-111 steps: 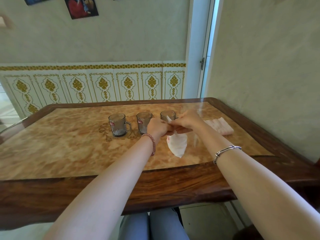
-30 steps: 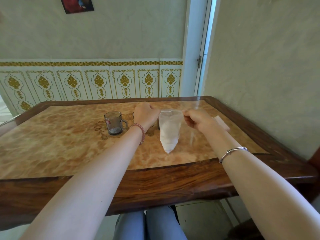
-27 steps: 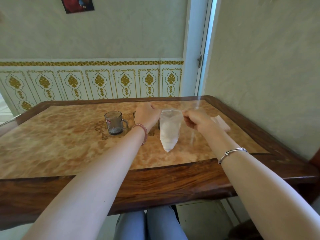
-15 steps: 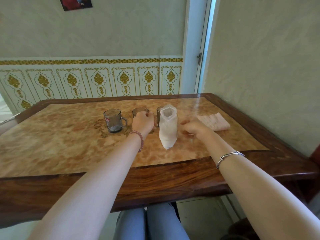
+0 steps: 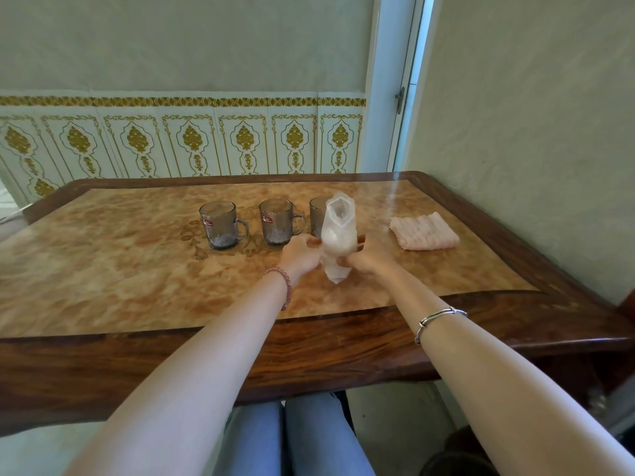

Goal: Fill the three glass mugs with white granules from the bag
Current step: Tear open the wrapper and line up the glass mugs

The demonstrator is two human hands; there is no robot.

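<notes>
Fingers [image 5: 314, 241] of left hand [image 5: 300, 256] and right hand [image 5: 366, 257] clamped round the plastic bag of granules [image 5: 338, 231], upright before 3 glass mugs [image 5: 218, 224]. Soft, slumping, probably slippery; grip mid-body, keep mouth up.

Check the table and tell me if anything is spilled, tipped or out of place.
Nothing stands out. The three glass mugs stand upright in a row, the open bag is upright between the left hand and right hand, and no loose granules show on the table.
</notes>
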